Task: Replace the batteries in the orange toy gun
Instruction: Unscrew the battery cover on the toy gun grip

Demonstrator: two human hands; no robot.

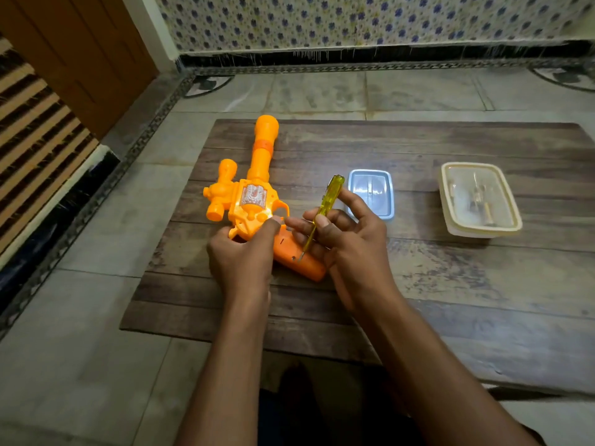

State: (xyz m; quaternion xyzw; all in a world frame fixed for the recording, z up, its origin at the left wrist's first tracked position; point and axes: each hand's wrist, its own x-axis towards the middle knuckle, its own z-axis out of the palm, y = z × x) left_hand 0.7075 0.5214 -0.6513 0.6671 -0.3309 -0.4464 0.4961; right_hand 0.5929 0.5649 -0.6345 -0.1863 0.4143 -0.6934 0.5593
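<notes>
**Screwdriver on the grip, battery cover not yet off**

Nearest the camera, two bare forearms reach forward over a wood-patterned mat (pixel 450 284) laid on a tiled floor. The left hand (pixel 244 252) curls round the toy gun (pixel 254 201) at the point where the body meets the grip, thumb pressed against the body, pinning the toy flat on the mat. The right hand (pixel 347 239) pinches a yellow screwdriver (pixel 322 210) between thumb and fingers, with the forefinger raised beside the clear handle. The metal tip comes down onto the orange grip, at what looks like a small screw hole, though the screw itself is too small to make out.

The toy lies on the left half of the mat, its grip toward the person and its barrel pointing away.

Judging by this, the job is at an early stage: the grip looks closed, no old batteries are out and no new ones can be seen. Undoing the screw, lifting the cover, swapping the cells and closing up all seem left to do.

Farther back, just beyond the right hand, sits a small blue tray (pixel 389 194). Well to the right stands a lidded cream container (pixel 450 220) with unclear contents. Beyond the mat, a patterned wall closes off the floor.
</notes>
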